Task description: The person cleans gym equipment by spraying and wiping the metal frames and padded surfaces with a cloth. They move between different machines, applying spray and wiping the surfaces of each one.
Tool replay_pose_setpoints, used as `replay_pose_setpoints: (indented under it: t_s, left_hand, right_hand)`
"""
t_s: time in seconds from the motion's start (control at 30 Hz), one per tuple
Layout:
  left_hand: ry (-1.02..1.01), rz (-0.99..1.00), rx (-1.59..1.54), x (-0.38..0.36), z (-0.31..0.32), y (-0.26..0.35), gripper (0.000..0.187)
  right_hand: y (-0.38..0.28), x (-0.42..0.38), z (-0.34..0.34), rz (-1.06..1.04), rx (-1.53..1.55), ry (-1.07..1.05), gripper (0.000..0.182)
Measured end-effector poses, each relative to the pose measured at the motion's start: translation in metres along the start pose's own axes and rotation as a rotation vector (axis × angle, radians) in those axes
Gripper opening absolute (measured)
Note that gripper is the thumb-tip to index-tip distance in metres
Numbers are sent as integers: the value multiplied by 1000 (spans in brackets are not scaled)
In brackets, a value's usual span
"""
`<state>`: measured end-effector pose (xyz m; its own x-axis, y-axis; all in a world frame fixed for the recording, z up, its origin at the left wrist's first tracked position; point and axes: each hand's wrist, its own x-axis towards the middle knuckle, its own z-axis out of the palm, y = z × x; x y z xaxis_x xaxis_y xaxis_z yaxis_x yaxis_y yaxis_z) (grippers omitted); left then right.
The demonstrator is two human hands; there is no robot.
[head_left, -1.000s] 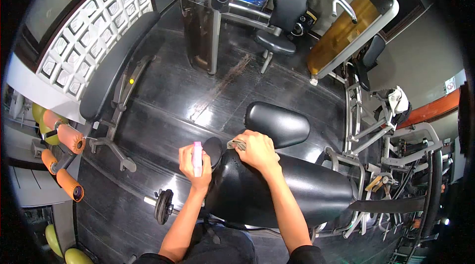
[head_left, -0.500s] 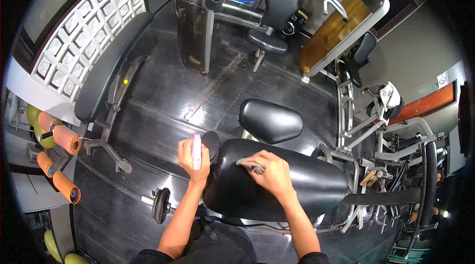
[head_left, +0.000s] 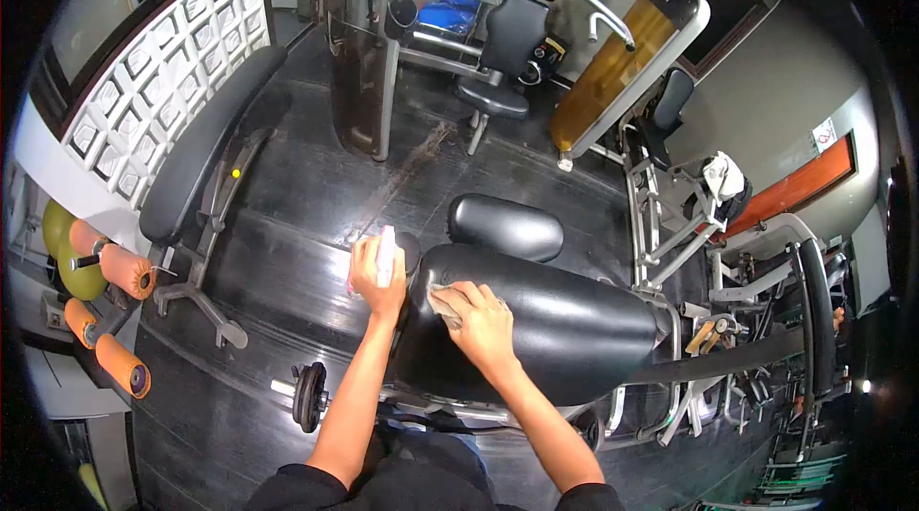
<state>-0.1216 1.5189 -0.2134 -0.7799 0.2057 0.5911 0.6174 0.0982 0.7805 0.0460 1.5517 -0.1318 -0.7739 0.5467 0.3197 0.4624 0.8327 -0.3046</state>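
My left hand [head_left: 375, 279] is wrapped round a slim white-and-pink bottle [head_left: 386, 257], held upright above the left end of a black padded bench [head_left: 546, 320]. Its lower part is hidden by my fingers. My right hand [head_left: 481, 322] presses a crumpled greyish cloth [head_left: 442, 302] onto the bench's glossy top near that same end. Just beyond the bench sits a smaller black pad [head_left: 507, 227].
A barbell plate [head_left: 309, 398] is low in front of me, left of the bench. Further left are a long black bench [head_left: 206, 143] and orange foam rollers [head_left: 123, 365]. Seated weight machines [head_left: 493, 99] stand ahead, with more equipment [head_left: 713, 291] on the right.
My right hand has slid the cloth left along the bench top. My left hand still holds the bottle, now raised slightly. The whole view has shifted a little.
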Motion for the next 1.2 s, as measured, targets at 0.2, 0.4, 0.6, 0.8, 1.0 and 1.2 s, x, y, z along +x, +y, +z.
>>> replay_pose_setpoints:
  t_s: [0.2,0.4,0.6,0.8,1.0,1.2]
  left_hand:
    - [-113,-40,-115,1,-29,5,9]
    - [-267,-215,-183,-25,-82,22,8]
    - [-403,-275,-210,-46,-113,12,10]
    - [-557,-386,-243,-49,-141,19,10]
    - [-594,-619,-326,-57,-168,27,14]
    - [-618,-450,-258,-67,-173,18,14]
  right_hand:
    - [26,-8,-12,45,16,55,30]
    - [4,32,23,230,-9,138,22]
    - [-15,14,24,89,59,60,37]
    - [3,-31,11,-109,-55,3,49]
    - [17,-10,-4,-19,42,28,33]
    - [-11,18,24,189,-22,142,27]
